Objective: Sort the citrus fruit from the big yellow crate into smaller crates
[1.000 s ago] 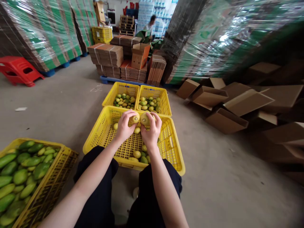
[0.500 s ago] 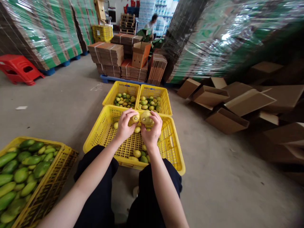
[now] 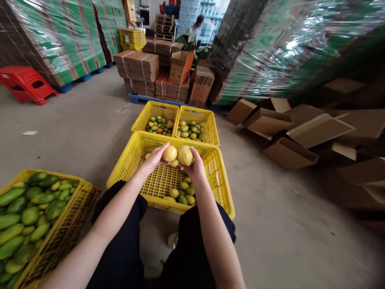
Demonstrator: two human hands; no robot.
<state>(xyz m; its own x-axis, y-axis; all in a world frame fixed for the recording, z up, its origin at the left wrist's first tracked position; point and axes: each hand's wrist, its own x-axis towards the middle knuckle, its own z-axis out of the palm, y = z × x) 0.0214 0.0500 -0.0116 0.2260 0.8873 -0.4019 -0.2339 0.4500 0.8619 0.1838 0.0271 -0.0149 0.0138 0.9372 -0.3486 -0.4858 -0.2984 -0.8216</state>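
Observation:
My left hand (image 3: 157,156) is curled round a round yellow lemon (image 3: 170,153), the thumb on its upper side and the fingers underneath. Beside it, my right hand (image 3: 197,162) grips a larger, paler yellow lemon (image 3: 185,155) from the right. Both are raised above the large yellow crate (image 3: 120,170), side by side and nearly touching. Inside that crate, yellow and green lemons (image 3: 182,192) lie in the near right part. Another lemon (image 3: 174,163) shows just below the two held ones; whether a hand touches it I cannot tell.
Two yellow crates (image 3: 141,120) of mixed lemons stand behind the large one. At lower left is a crate (image 3: 78,188) heaped with green fruit. Cardboard boxes (image 3: 290,152) lie on the right, a red stool (image 3: 28,82) at left. A person (image 3: 192,30) is far back.
Both hands have rolled over, so the lemons now rest on the fingers with their other sides facing me. The lemons sit slightly lower. My view has shifted slightly.

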